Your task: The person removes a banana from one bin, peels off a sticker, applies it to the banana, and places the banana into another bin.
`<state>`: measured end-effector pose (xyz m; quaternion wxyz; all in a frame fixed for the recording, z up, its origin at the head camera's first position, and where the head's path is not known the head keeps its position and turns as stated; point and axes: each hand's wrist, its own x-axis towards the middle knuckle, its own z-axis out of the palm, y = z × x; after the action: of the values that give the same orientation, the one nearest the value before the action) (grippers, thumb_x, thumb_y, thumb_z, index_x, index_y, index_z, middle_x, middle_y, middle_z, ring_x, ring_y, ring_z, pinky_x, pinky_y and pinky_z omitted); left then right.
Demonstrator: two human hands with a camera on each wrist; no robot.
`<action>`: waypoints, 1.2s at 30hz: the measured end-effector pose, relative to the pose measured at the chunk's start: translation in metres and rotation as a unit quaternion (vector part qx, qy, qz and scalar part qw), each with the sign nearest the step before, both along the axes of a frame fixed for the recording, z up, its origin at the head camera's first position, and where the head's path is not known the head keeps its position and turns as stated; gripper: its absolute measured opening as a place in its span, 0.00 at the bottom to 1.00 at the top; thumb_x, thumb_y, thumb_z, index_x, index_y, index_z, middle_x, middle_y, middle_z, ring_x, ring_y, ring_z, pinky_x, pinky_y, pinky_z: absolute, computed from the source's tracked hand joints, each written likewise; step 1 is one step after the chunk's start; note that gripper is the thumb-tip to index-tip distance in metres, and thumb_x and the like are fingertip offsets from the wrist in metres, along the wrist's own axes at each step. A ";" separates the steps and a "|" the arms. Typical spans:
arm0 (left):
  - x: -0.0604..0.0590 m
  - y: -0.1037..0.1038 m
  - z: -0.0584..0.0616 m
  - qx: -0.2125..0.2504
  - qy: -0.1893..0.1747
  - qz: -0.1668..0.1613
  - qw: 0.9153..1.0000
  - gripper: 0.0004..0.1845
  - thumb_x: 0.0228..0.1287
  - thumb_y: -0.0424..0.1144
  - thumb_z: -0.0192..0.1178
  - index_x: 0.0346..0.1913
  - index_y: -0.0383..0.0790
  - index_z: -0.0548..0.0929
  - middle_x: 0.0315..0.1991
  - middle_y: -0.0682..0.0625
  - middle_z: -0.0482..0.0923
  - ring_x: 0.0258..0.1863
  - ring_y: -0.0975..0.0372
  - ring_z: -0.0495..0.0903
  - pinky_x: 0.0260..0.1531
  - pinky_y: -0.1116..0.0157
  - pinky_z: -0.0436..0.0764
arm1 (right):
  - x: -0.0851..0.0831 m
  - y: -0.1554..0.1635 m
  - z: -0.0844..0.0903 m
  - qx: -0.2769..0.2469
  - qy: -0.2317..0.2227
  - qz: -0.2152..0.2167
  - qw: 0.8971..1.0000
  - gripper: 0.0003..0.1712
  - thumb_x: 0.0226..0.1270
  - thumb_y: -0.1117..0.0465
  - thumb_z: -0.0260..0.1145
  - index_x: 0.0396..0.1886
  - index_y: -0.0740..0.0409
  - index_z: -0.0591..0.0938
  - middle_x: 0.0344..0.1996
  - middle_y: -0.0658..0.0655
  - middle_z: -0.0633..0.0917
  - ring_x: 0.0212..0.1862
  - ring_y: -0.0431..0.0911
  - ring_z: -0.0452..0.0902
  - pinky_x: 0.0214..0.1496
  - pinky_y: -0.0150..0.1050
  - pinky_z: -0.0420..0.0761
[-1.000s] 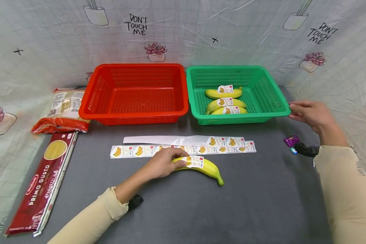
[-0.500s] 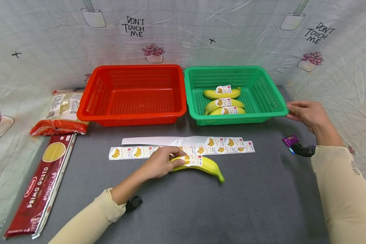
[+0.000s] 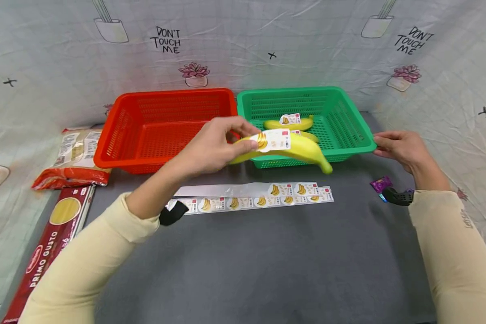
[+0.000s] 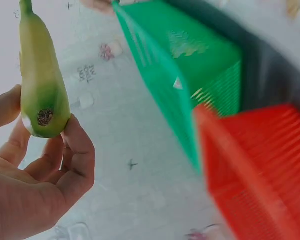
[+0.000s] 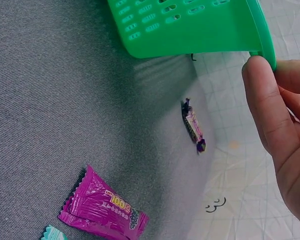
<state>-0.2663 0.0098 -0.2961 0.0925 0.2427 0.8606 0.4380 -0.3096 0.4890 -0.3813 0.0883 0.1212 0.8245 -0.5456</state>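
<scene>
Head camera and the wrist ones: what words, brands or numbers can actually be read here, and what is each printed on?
"DON'T TOUCH ME" - backdrop cloth, printed twice, upper left and upper right.
"PRIMO GUSTO" - red spaghetti pack at lower left, partly cut off.
"100" - purple candy wrapper; its smaller print is unreadable.
Banana stickers on the strip and the label on the held banana: picture clear, text too small.
Orange bag: label too small to read.
</scene>
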 end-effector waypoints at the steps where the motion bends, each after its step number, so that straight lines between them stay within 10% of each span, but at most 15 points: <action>1: -0.010 0.007 0.008 -0.001 0.000 -0.001 1.000 0.12 0.70 0.43 0.65 0.53 0.47 0.86 0.48 0.51 0.84 0.42 0.56 0.79 0.42 0.62 0.79 | 0.000 0.001 0.000 0.002 0.000 -0.001 1.000 0.10 0.73 0.52 0.64 0.31 0.29 0.85 0.31 0.35 0.86 0.34 0.32 0.88 0.40 0.28 0.86; 8: -0.090 0.065 0.027 -0.011 -0.059 0.002 0.998 0.14 0.74 0.43 0.60 0.57 0.43 0.82 0.52 0.47 0.81 0.47 0.61 0.76 0.41 0.68 0.78 | 0.001 0.003 0.000 0.034 -0.006 -0.005 0.999 0.12 0.74 0.50 0.63 0.51 0.47 0.84 0.30 0.36 0.86 0.34 0.32 0.87 0.41 0.28 0.86; 12: -0.127 0.103 0.015 -0.012 -0.125 0.030 0.992 0.16 0.74 0.43 0.60 0.61 0.44 0.81 0.63 0.48 0.77 0.42 0.62 0.73 0.37 0.69 0.73 | 0.000 0.005 0.002 0.067 -0.012 0.000 0.998 0.31 0.77 0.49 0.61 0.68 0.66 0.73 0.30 0.35 0.85 0.33 0.30 0.85 0.41 0.27 0.85; 17: -0.161 0.137 -0.017 -0.003 -0.195 0.088 0.977 0.19 0.75 0.42 0.59 0.65 0.46 0.81 0.74 0.51 0.67 0.51 0.61 0.75 0.42 0.67 0.74 | -0.001 0.006 0.002 0.068 -0.002 -0.004 0.998 0.32 0.78 0.51 0.59 0.70 0.70 0.71 0.30 0.36 0.85 0.33 0.31 0.85 0.40 0.26 0.85; 25: -0.183 0.152 -0.067 -0.026 -0.255 0.149 0.955 0.20 0.77 0.42 0.56 0.67 0.49 0.80 0.72 0.51 0.71 0.66 0.58 0.74 0.56 0.63 0.77 | 0.000 0.004 -0.003 0.027 0.009 -0.018 0.999 0.29 0.78 0.53 0.60 0.68 0.70 0.73 0.30 0.37 0.86 0.33 0.33 0.86 0.41 0.27 0.85; 36: -0.196 0.151 -0.080 -0.106 -0.270 0.143 0.946 0.20 0.74 0.38 0.59 0.66 0.47 0.81 0.69 0.51 0.76 0.67 0.58 0.74 0.67 0.61 0.75 | 0.001 0.010 -0.006 0.024 0.028 -0.023 0.999 0.29 0.77 0.54 0.61 0.66 0.71 0.74 0.29 0.38 0.86 0.30 0.32 0.85 0.39 0.27 0.85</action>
<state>-0.4626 0.1604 -0.3757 0.2834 -0.0213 0.8704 0.4020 -0.3089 0.4993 -0.3874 0.0497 0.1273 0.8366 -0.5305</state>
